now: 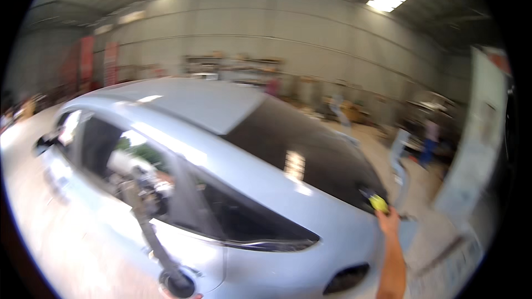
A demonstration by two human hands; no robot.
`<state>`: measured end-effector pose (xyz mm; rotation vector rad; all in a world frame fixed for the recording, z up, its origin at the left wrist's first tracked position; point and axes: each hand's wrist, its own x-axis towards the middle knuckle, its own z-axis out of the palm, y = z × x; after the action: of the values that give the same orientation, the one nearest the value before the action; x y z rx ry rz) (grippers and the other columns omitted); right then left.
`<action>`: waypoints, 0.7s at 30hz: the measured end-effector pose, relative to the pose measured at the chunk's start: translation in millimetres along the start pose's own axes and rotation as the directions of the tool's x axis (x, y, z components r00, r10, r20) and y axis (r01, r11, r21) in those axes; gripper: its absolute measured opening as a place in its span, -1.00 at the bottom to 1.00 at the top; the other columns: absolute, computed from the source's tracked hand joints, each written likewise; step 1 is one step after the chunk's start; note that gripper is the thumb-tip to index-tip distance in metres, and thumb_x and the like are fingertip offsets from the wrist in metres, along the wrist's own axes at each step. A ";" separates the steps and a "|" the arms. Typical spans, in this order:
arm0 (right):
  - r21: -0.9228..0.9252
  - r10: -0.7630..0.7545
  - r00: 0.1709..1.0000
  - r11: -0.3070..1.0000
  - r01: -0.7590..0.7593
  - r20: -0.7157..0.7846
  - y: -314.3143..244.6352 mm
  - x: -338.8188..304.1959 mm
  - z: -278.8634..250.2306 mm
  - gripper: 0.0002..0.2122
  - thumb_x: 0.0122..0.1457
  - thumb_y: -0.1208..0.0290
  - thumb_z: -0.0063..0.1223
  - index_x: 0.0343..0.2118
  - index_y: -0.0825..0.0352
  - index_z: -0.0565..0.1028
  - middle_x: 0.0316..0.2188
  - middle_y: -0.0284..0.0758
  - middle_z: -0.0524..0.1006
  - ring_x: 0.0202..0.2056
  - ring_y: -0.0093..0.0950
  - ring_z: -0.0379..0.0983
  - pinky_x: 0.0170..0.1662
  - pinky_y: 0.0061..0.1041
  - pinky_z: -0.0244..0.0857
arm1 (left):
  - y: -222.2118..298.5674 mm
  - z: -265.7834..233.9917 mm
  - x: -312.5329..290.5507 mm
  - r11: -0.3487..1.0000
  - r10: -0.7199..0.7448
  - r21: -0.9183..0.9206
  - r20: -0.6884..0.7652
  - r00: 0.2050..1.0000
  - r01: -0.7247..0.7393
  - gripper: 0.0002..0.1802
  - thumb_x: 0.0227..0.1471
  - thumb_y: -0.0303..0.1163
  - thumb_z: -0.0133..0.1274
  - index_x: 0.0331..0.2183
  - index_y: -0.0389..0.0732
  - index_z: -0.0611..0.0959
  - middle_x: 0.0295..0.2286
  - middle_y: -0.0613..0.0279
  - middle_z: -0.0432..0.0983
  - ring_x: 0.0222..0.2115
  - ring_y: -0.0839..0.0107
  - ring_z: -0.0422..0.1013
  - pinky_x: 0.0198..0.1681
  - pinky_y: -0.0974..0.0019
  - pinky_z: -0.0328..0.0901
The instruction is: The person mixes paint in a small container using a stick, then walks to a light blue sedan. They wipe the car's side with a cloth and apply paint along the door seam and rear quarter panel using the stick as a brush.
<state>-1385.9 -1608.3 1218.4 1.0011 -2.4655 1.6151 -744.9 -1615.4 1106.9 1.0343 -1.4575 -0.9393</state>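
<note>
A pale blue car [321,205] fills the middle, with a dark rear window [277,138] and dark side windows. At the lower right corner of that rear window, my right hand [389,221] is closed round a small yellow-green object [379,204] with a dark end; blur hides its kind. Low at the lower edge, fingers of my left hand [166,293] show around a long grey tool with a round black end [177,283], which stands in front of the car's side. Most of that hand is out of the picture. A dark opening [346,278] sits in the rear side panel.
Loose blue panels [399,160] stand behind the car on the right, beside a large pale upright panel [474,138]. A person [429,141] is farther back among clutter. Shelves [233,69] line the far wall, and red posts [87,61] rise at the left.
</note>
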 end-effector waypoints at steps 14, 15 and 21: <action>-0.070 -0.179 0.977 0.983 0.172 -0.118 105.1 197.2 37.7 -0.44 0.21 -0.06 -0.12 -0.23 0.52 0.47 -0.28 -0.04 0.51 -0.25 -0.16 0.43 -0.14 -0.29 0.23 | 70.4 -14.9 -169.1 0.969 -0.205 -0.046 -0.701 0.683 0.244 -0.16 -0.47 -0.52 0.41 -0.05 -0.17 0.40 -0.25 0.29 0.44 -0.21 0.39 0.40 -0.06 0.26 0.28; 0.154 -0.220 0.963 0.958 0.244 -0.156 96.0 186.6 44.2 -0.44 0.21 -0.05 -0.11 -0.18 0.54 0.46 -0.23 -0.05 0.51 -0.19 -0.18 0.42 -0.08 -0.34 0.20 | 67.9 -23.6 -181.1 0.968 -0.190 -0.022 -0.714 0.674 0.250 -0.18 -0.47 -0.51 0.40 -0.06 -0.17 0.41 -0.26 0.29 0.44 -0.22 0.39 0.40 -0.07 0.26 0.28; 0.404 -0.226 0.904 0.836 0.371 -0.364 -90.4 11.0 55.2 -0.51 0.23 0.05 -0.06 -0.22 0.56 0.43 -0.24 -0.08 0.48 -0.22 -0.33 0.34 -0.06 -0.41 0.16 | 57.5 -111.0 -205.3 0.974 -0.081 0.103 -0.674 0.734 0.202 -0.28 -0.47 -0.45 0.39 -0.14 -0.19 0.46 -0.29 0.27 0.44 -0.25 0.38 0.39 -0.14 0.27 0.29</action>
<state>-1330.1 -1682.7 1270.3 1.0216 -1.6546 2.1000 -629.4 -1404.7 1111.3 1.4439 -0.8587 -0.4536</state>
